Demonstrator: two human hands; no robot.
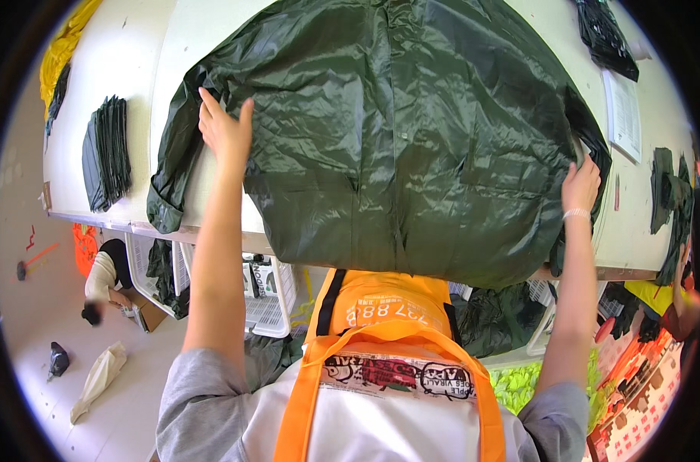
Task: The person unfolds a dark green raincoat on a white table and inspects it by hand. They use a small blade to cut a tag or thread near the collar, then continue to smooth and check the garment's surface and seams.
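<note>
A dark green, glossy rain jacket (442, 131) lies spread on the white table, its front closure running down the middle and its lower edge hanging toward me. My left hand (227, 131) is open at the jacket's left side, thumb apart from the fingers, beside the left sleeve (169, 181). On the other side, my right hand (581, 183) has its fingers closed at the right edge, by the right sleeve (592, 138). The fingertips there are partly hidden by the fabric. The jacket's top runs out of view.
A stack of folded dark green garments (107, 154) stands on the table (126, 54) at left. Right of the jacket lie white papers (624, 115) and a dark packet (608, 38). White baskets (269, 308) stand below the front edge. A person (107, 277) bends over at far left.
</note>
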